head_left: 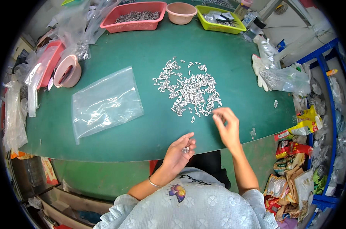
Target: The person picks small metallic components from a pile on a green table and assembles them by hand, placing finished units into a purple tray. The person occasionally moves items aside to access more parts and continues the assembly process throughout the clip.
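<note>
Holding clasps (185, 149): left hand (176, 153) | right hand (228, 128): beside clasp pile (196, 91)

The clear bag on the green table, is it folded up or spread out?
Spread out: the bag lies flat on the table, with all four corners showing.

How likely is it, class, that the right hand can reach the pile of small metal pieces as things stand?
Probably yes: the right hand is beside the pile of small metal pieces, with nothing visible blocking the way.
</note>
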A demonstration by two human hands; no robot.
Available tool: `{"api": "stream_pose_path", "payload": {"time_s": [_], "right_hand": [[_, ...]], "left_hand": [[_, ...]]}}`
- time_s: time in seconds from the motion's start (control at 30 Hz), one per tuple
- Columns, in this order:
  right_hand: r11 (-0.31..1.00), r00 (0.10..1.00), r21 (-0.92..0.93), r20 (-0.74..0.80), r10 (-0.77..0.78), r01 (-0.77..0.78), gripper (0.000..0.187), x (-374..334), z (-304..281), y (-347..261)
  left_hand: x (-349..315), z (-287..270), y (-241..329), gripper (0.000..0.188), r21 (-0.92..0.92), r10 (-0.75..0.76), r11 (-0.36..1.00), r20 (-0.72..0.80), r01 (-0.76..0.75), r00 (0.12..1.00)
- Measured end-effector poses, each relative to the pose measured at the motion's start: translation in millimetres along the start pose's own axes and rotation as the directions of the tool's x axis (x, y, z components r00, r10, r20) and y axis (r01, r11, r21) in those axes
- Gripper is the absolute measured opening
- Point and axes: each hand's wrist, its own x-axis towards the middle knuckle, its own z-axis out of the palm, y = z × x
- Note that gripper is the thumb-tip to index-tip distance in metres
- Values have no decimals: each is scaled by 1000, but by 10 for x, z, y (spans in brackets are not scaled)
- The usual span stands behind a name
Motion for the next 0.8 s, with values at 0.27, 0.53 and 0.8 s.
{"api": "stream_pose_path", "payload": {"time_s": [0.27,0.53,0.8], "right_hand": [[875,984,-457,3,-180,162,10,179,113,443],[968,986,-228,-101,-133,107,7,107,41,373],[833,966,504,222,131,-229,5,-203,-52,51]], "left_hand": [[-9,31,37,21,208,40,977,6,-40,999],[58,220,122,20,376,102,924,-54,-74,993],[150,510,73,33,761,374,527,191,-378,908]]}}
